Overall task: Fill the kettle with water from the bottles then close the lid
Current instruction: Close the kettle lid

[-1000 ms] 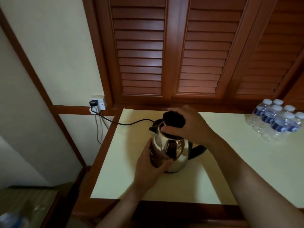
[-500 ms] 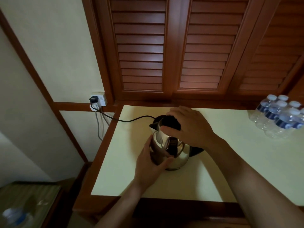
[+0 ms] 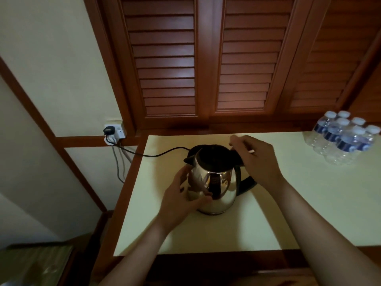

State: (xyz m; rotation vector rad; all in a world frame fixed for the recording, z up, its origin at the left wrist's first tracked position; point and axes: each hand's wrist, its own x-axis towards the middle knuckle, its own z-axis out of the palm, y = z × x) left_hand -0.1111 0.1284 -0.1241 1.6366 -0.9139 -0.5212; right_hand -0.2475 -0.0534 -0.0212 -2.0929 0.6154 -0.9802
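A shiny steel kettle (image 3: 221,189) with a black handle and spout stands on the cream table (image 3: 309,205). My left hand (image 3: 181,201) is wrapped around the kettle's lower left side. My right hand (image 3: 260,162) sits at the kettle's upper right, with its fingers on the black lid (image 3: 235,156), which sticks out to the right of the rim. The kettle's top (image 3: 213,158) looks dark, and I cannot tell how far the lid is swung. A shrink-wrapped pack of several water bottles (image 3: 342,139) with white caps stands at the table's far right corner.
A black cord (image 3: 160,154) runs from the kettle over the table's left edge to a wall socket (image 3: 114,131). Brown louvred wooden shutters (image 3: 206,58) rise right behind the table. A low dark surface (image 3: 35,265) lies at the bottom left, below the table.
My right hand has moved from over the kettle's top to its right side, uncovering the dark top. My left hand stays on the kettle body. The view has tilted slightly.
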